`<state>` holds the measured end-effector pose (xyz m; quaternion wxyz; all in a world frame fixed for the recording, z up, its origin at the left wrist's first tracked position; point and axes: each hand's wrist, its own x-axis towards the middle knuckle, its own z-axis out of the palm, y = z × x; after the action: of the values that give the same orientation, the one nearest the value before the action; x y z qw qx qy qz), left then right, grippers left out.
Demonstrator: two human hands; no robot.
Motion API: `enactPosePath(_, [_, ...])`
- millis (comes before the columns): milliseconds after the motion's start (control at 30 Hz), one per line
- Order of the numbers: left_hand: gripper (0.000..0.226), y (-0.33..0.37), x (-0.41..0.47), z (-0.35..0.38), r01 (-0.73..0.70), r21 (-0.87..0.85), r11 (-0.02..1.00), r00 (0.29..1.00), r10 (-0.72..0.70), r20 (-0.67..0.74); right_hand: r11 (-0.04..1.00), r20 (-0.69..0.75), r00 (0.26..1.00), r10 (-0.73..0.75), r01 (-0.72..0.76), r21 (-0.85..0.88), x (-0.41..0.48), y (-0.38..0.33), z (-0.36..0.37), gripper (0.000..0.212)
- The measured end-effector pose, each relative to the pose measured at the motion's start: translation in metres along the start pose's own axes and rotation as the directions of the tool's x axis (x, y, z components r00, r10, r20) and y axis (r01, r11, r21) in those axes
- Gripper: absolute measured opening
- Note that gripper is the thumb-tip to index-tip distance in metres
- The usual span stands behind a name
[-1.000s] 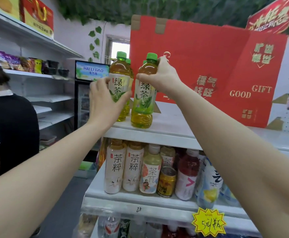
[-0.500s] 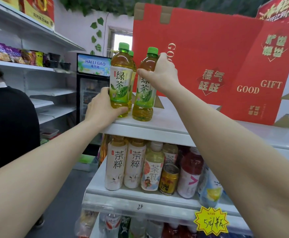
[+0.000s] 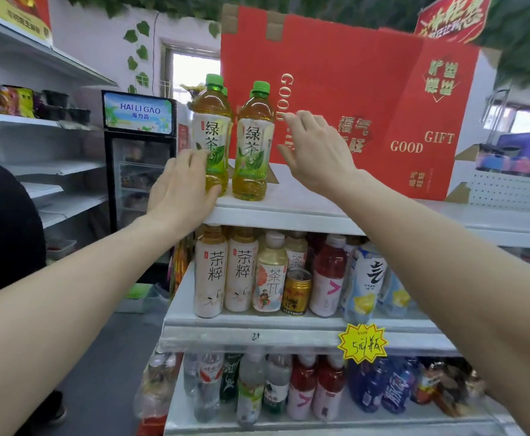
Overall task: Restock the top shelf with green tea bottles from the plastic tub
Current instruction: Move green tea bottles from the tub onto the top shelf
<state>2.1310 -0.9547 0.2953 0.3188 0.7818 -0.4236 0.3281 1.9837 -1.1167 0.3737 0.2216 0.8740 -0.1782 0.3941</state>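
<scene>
Left hand [image 3: 180, 190] against the left bottle [image 3: 213, 136], right hand [image 3: 315, 152] clear of the right bottle [image 3: 252, 146]

Far to the left of the left hand, a person in a black top [image 3: 2, 221] stands at the edge of view, and between that person and the hand is a drinks cooler [image 3: 139, 113]. The left hand's thumb lies across the lower front of the left bottle and its fingers curve at the label's left edge; whether they clasp the bottle or only rest on it I cannot tell. Both green tea bottles stand upright, side by side, between the two hands, near the front edge of the top shelf [image 3: 288, 212]. Just right of the right bottle the right hand hangs in the air, fingers apart and loosely bent, holding nothing, fingertips near the bottle's shoulder but not on it. Behind and to the right of that hand a red gift carton [image 3: 367, 73] stands on the same shelf. Under the right forearm a yellow price tag [image 3: 362, 343] is stuck to the edge of a lower shelf [image 3: 257, 336]
</scene>
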Motion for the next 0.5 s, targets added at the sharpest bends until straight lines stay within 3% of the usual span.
enactPosePath(167, [0.058, 0.02, -0.044, -0.003, -0.191, -0.032, 0.981, 0.98, 0.192, 0.06, 0.988, 0.108, 0.994, -0.008, 0.024, -0.151, -0.085, 0.003, -0.014, 0.057])
enactPosePath(333, [0.056, 0.042, -0.119, 0.012, -0.342, -0.124, 0.932, 0.921, 0.358, 0.154, 0.986, 0.182, 0.982, 0.045, -0.015, -0.164, -0.194, -0.008, -0.015, 0.054])
enactPosePath(500, [0.056, 0.051, -0.21, 0.051, -0.351, -0.215, 0.911, 0.863, 0.404, 0.304, 0.991, 0.289, 0.951, 0.108, -0.081, -0.104, -0.316, -0.029, 0.009, 0.054])
